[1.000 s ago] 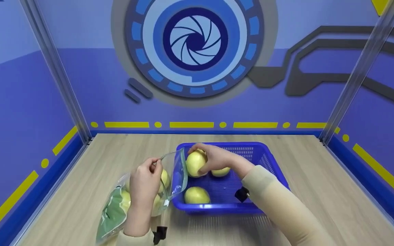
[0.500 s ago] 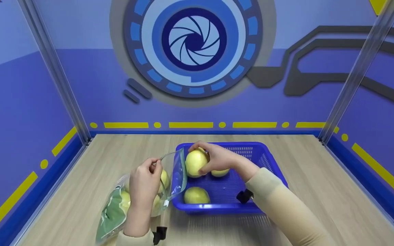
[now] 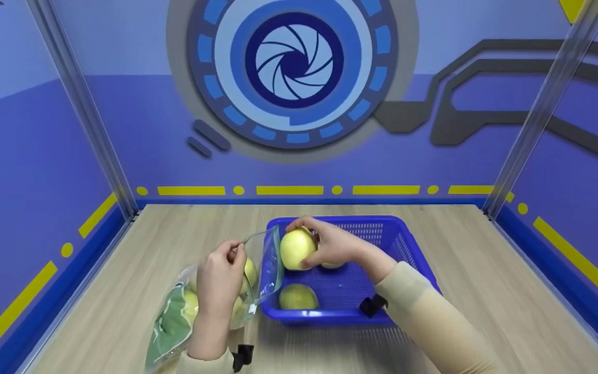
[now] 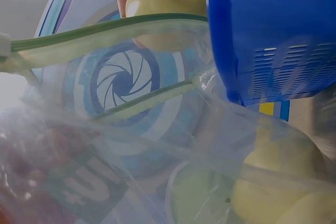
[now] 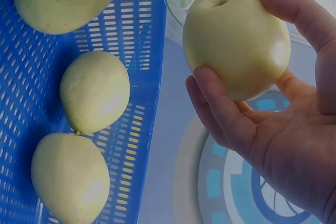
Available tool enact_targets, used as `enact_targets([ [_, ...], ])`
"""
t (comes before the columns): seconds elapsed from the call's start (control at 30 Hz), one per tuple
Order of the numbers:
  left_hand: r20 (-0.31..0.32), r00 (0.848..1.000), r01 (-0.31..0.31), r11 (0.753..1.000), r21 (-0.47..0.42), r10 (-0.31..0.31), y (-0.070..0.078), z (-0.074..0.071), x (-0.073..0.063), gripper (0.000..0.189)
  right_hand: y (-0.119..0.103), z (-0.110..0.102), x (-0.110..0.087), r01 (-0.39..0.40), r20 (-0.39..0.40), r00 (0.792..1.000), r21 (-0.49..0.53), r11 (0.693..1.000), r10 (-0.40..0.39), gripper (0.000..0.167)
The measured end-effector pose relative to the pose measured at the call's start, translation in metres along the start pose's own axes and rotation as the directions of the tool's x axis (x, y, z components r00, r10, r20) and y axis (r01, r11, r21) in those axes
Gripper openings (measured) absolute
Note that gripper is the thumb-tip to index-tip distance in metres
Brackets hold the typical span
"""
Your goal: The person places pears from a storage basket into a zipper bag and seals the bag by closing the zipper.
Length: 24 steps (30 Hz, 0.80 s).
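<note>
My right hand grips a pale yellow pear between thumb and fingers, above the basket's left side. In the right wrist view the held pear shows its dimpled end. My left hand pinches the upper edge of a clear zip bag with green print. The bag's mouth gapes toward the basket, and the held pear is just beyond it. Several pears sit in the bag, partly hidden by my left hand. Another pear lies in the front left of the blue basket.
More pears lie in the basket, mostly covered by my right hand in the head view. The basket's left rim touches or nearly touches the bag. A wooden table extends to both sides, with blue printed walls around it.
My right hand has shifted slightly left with the pear, toward the bag's mouth, and covers more of the pear behind it. The left hand and bag stay where they were.
</note>
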State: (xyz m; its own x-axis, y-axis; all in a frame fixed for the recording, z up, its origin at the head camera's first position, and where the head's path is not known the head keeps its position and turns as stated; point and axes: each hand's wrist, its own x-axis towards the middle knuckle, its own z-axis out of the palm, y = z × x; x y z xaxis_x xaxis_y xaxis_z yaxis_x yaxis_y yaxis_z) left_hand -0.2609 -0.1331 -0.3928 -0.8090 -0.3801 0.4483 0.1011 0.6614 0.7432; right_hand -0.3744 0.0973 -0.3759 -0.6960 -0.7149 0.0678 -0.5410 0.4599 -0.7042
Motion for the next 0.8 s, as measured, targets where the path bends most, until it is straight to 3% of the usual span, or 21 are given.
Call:
enact_targets([
  [0.5,0.016,1.0,0.008,1.0,0.0,-0.008,0.0,-0.001,0.001,0.018,-0.012,0.014,-0.003,0.043,-0.016,0.999,0.009,0.999,-0.043,0.067],
  [0.8,0.003,1.0,-0.009,1.0,-0.004,0.009,0.0,-0.001,0.0,0.016,-0.024,0.031,-0.001,0.039,-0.016,0.999,0.083,0.996,-0.038,0.068],
])
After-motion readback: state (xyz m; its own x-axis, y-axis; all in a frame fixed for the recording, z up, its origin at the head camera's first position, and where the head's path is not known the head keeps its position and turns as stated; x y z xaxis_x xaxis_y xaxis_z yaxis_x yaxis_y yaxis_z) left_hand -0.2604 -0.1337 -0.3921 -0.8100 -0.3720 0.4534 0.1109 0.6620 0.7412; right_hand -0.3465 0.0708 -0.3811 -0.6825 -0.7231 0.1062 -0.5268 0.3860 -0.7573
